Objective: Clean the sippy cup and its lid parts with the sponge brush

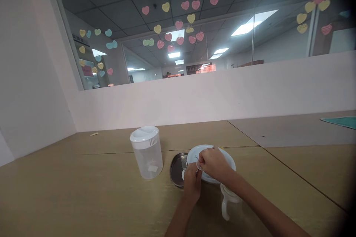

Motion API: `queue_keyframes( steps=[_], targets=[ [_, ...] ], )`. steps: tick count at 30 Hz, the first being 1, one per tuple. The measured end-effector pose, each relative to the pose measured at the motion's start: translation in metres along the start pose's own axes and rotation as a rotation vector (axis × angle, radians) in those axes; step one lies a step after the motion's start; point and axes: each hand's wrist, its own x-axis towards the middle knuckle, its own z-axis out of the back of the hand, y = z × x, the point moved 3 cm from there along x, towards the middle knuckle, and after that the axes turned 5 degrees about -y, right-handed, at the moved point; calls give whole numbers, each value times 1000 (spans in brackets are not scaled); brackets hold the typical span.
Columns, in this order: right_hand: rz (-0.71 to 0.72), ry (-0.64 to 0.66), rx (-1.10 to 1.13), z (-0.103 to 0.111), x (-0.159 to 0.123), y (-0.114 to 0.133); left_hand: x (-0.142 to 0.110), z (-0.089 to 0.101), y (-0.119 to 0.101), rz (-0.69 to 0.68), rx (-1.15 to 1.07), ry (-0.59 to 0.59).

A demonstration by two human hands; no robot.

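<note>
My left hand (191,179) is closed around a small, clear round piece (199,166), in front of the white plate (193,152). Just beside it, over the plate, the fingers of my right hand (213,161) pinch a thin dark stick-like piece (197,158), too small to name surely. Left of the plate lies a round metal tray (175,172) with clear and white small items in it, partly hidden by my left hand. Below my right forearm stands a white handled cup (226,205), partly covered by that arm.
A clear plastic jug (147,155) with a white lid stands left of the metal tray. A small flat light piece (94,134) lies near the wall. A green mat (340,121) is at the far right, and a low wall (178,103) with windows closes the back.
</note>
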Motion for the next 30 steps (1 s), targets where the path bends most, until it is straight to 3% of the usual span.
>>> queue_keyframes(
  steps=[6,10,21,30],
  targets=[
    [32,49,363,23,-7,15,1,0,5,29,12,-30],
    [54,-32,492,44,-15,24,1,-1,0,-19,-7,16],
    [147,-135,242,43,-16,22,3,-3,0,47,-50,11],
    [120,-90,100,40,-17,23,3,-4,-1,49,-53,-11]
  ],
)
